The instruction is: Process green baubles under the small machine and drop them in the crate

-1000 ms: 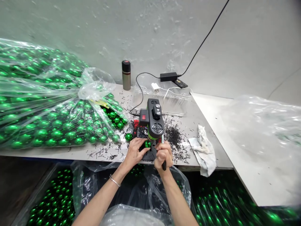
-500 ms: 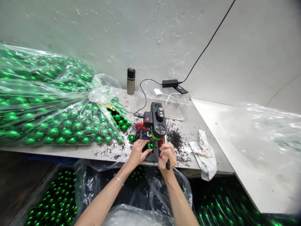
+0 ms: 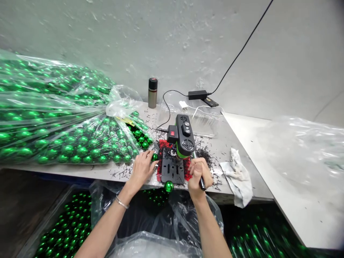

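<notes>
A small black machine point(image 3: 185, 138) with a green band stands over a slotted black base plate point(image 3: 172, 173). My right hand point(image 3: 200, 175) is wrapped around a black handle point(image 3: 202, 183) just right of the machine. On the left, my left hand point(image 3: 142, 166) has its fingers apart beside a shiny green ball point(image 3: 154, 157); whether the fingertips touch it I cannot tell. Another green ball point(image 3: 168, 186) is at the front end of the plate, by the table edge, with neither hand on it.
A clear bag of green balls point(image 3: 67, 139) fills the table's left side. Small black pieces point(image 3: 204, 154) lie scattered around the machine. A white cloth point(image 3: 238, 179) hangs over the front edge. Behind are a flask point(image 3: 152, 93) and a power adapter point(image 3: 197, 95). Below sits an open plastic bag point(image 3: 129, 215).
My left hand has let go of the ball under the machine and moved left to another ball. The released ball is now at the plate's front end. My right hand stays on the handle.
</notes>
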Demonstrator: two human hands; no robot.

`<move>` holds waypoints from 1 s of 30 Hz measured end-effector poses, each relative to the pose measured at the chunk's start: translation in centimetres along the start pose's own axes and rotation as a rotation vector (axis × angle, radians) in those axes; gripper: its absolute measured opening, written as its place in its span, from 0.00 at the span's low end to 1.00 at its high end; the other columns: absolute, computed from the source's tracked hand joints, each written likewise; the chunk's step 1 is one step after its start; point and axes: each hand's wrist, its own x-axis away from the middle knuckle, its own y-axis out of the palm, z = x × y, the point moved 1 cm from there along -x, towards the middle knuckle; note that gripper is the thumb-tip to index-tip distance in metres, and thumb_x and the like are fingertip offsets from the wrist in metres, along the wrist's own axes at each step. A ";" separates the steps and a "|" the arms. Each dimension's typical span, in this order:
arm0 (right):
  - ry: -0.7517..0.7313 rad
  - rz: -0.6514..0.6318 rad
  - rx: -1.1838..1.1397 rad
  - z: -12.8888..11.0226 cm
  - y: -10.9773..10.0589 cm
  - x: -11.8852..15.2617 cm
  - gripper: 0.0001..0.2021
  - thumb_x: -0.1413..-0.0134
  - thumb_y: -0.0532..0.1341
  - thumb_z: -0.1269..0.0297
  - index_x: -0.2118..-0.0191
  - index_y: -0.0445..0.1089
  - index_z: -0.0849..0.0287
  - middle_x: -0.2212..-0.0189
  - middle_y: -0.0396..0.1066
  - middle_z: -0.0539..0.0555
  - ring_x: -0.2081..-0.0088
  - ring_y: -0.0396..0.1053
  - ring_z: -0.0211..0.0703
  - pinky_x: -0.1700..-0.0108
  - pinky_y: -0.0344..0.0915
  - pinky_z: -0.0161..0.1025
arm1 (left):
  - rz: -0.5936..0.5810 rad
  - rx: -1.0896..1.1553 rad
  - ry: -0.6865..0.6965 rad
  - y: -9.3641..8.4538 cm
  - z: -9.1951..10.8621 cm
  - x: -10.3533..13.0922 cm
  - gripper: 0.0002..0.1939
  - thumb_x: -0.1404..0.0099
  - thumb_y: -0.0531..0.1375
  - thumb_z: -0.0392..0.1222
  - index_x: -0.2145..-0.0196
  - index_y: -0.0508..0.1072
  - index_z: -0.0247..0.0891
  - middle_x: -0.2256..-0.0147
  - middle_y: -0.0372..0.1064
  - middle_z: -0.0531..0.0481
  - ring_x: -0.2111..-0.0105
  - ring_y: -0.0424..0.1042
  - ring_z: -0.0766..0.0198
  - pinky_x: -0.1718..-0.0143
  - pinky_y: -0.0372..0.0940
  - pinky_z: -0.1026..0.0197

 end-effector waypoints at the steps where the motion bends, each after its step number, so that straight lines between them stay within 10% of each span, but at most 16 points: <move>1: -0.007 -0.003 -0.002 0.0 0.0 0.0 0.17 0.34 0.50 0.72 0.77 0.56 0.55 0.78 0.60 0.48 0.73 0.62 0.37 0.71 0.58 0.39 | -0.041 -0.008 0.003 0.2 -0.3 -0.8 0.16 0.31 0.59 0.44 0.48 0.75 0.36 0.53 0.76 0.34 0.55 0.74 0.45 0.53 0.67 0.45; 5: -0.045 -0.008 0.007 -0.2 -0.1 -0.3 0.17 0.35 0.51 0.73 0.77 0.57 0.56 0.79 0.59 0.48 0.74 0.62 0.37 0.72 0.58 0.38 | -0.109 0.201 -0.066 0.9 -0.4 -2.3 0.16 0.33 0.61 0.44 0.50 0.76 0.37 0.54 0.77 0.37 0.56 0.76 0.48 0.52 0.68 0.48; 14: -0.064 -0.011 0.010 -0.2 -0.1 -0.3 0.16 0.35 0.51 0.74 0.77 0.56 0.56 0.79 0.58 0.47 0.74 0.62 0.36 0.72 0.59 0.37 | -0.313 1.432 -0.829 0.5 1.9 -1.1 0.24 0.36 0.65 0.46 0.43 0.73 0.42 0.56 0.78 0.45 0.59 0.80 0.59 0.60 0.75 0.61; 30: -0.079 -0.023 0.028 -0.3 -0.3 -0.5 0.16 0.36 0.51 0.74 0.76 0.56 0.56 0.79 0.59 0.47 0.74 0.62 0.36 0.72 0.59 0.37 | -0.200 1.524 -1.067 1.3 4.5 -1.4 0.21 0.47 0.73 0.32 0.54 0.78 0.37 0.70 0.75 0.53 0.73 0.78 0.67 0.70 0.74 0.68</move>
